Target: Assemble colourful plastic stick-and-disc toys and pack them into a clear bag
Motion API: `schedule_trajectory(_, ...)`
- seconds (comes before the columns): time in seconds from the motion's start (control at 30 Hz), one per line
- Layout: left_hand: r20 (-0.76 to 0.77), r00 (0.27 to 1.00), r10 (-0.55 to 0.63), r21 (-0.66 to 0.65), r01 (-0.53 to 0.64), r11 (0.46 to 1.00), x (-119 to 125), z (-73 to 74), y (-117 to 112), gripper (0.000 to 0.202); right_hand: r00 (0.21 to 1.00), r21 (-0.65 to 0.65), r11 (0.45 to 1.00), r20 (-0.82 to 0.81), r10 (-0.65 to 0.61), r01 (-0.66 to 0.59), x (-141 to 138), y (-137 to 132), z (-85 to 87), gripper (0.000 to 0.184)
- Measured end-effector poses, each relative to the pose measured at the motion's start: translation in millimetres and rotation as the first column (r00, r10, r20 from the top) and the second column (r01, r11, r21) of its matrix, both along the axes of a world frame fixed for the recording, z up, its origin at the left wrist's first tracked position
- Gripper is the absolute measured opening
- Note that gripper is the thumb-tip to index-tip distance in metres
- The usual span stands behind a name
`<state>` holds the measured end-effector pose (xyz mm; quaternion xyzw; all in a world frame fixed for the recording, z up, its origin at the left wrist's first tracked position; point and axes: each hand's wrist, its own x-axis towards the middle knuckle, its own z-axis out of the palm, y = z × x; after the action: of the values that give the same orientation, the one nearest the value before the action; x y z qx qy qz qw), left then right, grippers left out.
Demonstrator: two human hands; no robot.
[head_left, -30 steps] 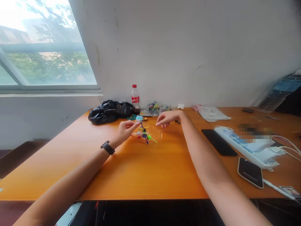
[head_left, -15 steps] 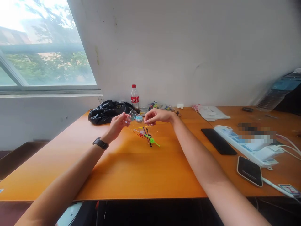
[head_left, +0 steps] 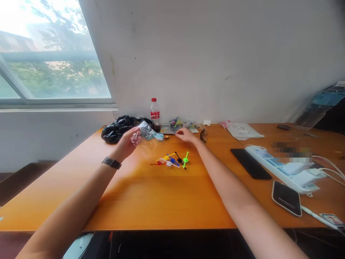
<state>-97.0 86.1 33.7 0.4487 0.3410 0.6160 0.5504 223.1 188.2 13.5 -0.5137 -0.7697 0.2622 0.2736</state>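
My left hand [head_left: 128,142], with a dark watch on its wrist, is closed on a crinkled clear plastic bag [head_left: 147,131] held above the table. A light-blue item [head_left: 159,136] shows at the bag's right edge; I cannot tell what it is. My right hand [head_left: 185,136] hovers to the right, apart from the bag, fingers bent and slightly parted, with nothing visible in them. Below both hands, several small plastic pieces, thin rods with round discs, lie loosely grouped: a green piece [head_left: 185,160], a black piece [head_left: 179,159], a white piece [head_left: 169,164], plus yellow, blue and red ones.
Behind my hands stand a cola bottle [head_left: 155,114] and a black plastic bag [head_left: 118,128]. More coloured pieces [head_left: 176,122] lie by the wall, near black glasses [head_left: 204,135]. At right are a black slab [head_left: 250,163], a power strip [head_left: 280,169] and a phone-like device [head_left: 286,198].
The coloured pieces have dropped from the bag and spread on the table. My right hand has let go of the bag and moved right; my left hand has moved left with it.
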Motion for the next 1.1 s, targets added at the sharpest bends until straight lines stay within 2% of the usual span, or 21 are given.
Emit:
schedule_trajectory(0.13,-0.19,0.981,0.029,0.026,-0.024,0.999,-11.4,-1.2,4.2,0.034,0.998,-0.015,1.0,0.065,-0.003,0.004,7.8,8.4,-18.1,0.011)
schedule_trajectory(0.2,-0.344,0.939,-0.017,0.011,0.022,1.0,-19.5,-7.8,7.4,0.039,0.996,-0.03,0.999,0.09,0.023,-0.021,9.6,8.9,-17.7,0.014)
schedule_trajectory(0.23,-0.449,0.893,-0.036,0.006,0.043,0.999,-23.8,-12.5,9.5,0.04,0.994,-0.037,0.999,0.101,0.039,-0.035,10.0,8.5,-15.9,0.015)
schedule_trajectory(0.3,-0.641,0.767,0.016,0.058,0.028,0.998,-31.7,-23.9,14.5,0.042,0.99,-0.048,0.996,0.117,0.075,-0.069,9.8,7.3,-10.8,0.015)
schedule_trajectory(0.33,-0.693,0.712,0.111,0.139,-0.019,0.99,-34.8,-29.9,17.3,0.041,0.988,-0.05,0.995,0.123,0.093,-0.087,9.2,6.7,-8.1,0.015)
schedule_trajectory(0.4,-0.735,0.578,0.354,0.386,-0.073,0.92,-38.7,-40.3,22.2,0.039,0.984,-0.049,0.992,0.131,0.121,-0.115,6.9,5.6,-2.9,0.014)
schedule_trajectory(0.47,-0.777,0.413,0.475,0.512,-0.024,0.858,-39.7,-47.1,24.8,0.036,0.981,-0.043,0.989,0.133,0.143,-0.138,3.0,5.0,1.8,0.013)
schedule_trajectory(0.5,-0.814,0.324,0.481,0.516,0.024,0.857,-39.4,-49.0,25.0,0.035,0.979,-0.041,0.988,0.132,0.155,-0.151,0.4,4.7,4.0,0.013)
schedule_trajectory(0.57,-0.891,0.156,0.427,0.443,0.088,0.892,-38.0,-50.8,24.0,0.032,0.974,-0.044,0.982,0.127,0.19,-0.185,-6.1,3.3,8.4,0.012)
schedule_trajectory(0.63,-0.931,0.059,0.36,0.364,0.086,0.928,-36.6,-51.0,22.9,0.031,0.965,-0.055,0.972,0.121,0.232,-0.227,-14.1,-0.3,12.9,0.011)
schedule_trajectory(0.67,-0.939,0.06,0.337,0.341,0.063,0.938,-36.1,-50.8,22.8,0.032,0.96,-0.061,0.967,0.116,0.255,-0.249,-18.7,-3.2,15.0,0.012)
schedule_trajectory(0.7,-0.94,0.104,0.324,0.329,0.033,0.944,-35.7,-50.1,23.1,0.034,0.954,-0.069,0.96,0.112,0.278,-0.272,-23.6,-7.0,17.2,0.012)
schedule_trajectory(0.73,-0.932,0.186,0.31,0.316,0.003,0.949,-35.4,-49.0,23.5,0.036,0.947,-0.074,0.953,0.11,0.302,-0.295,-28.8,-11.7,19.2,0.012)
schedule_trajectory(0.8,-0.871,0.426,0.244,0.255,-0.031,0.966,-34.6,-45.1,24.1,0.042,0.931,-0.085,0.933,0.076,0.357,-0.351,-39.6,-23.2,23.3,0.015)
schedule_trajectory(0.87,-0.728,0.662,0.178,0.195,-0.049,0.98,-32.8,-39.3,23.4,0.05,0.899,-0.102,0.894,-0.051,0.434,-0.437,-49.6,-35.9,27.7,0.021)
schedule_trajectory(0.93,-0.554,0.814,0.176,0.174,-0.094,0.98,-29.8,-33.3,21.6,0.056,0.831,-0.137,0.829,-0.237,0.503,-0.542,-57.7,-46.7,32.3,0.028)
schedule_trajectory(1.0,-0.416,0.881,0.226,0.179,-0.164,0.97,-26.1,-29.0,20.3,0.061,0.756,-0.16,0.762,-0.36,0.546,-0.627,-62.8,-52.5,36.6,0.031)
schedule_trajectory(1.03,-0.368,0.897,0.243,0.172,-0.191,0.966,-24.1,-27.8,20.1,0.063,0.734,-0.16,0.745,-0.393,0.553,-0.647,-64.1,-52.9,38.3,0.031)
schedule_trajectory(1.07,-0.331,0.91,0.252,0.157,-0.21,0.965,-22.2,-27.3,20.3,0.064,0.728,-0.152,0.748,-0.418,0.544,-0.646,-64.3,-51.5,39.5,0.028)
schedule_trajectory(1.1,-0.306,0.917,0.255,0.139,-0.222,0.965,-20.2,-27.3,20.6,0.063,0.74,-0.144,0.773,-0.436,0.511,-0.618,-63.4,-48.4,40.0,0.025)
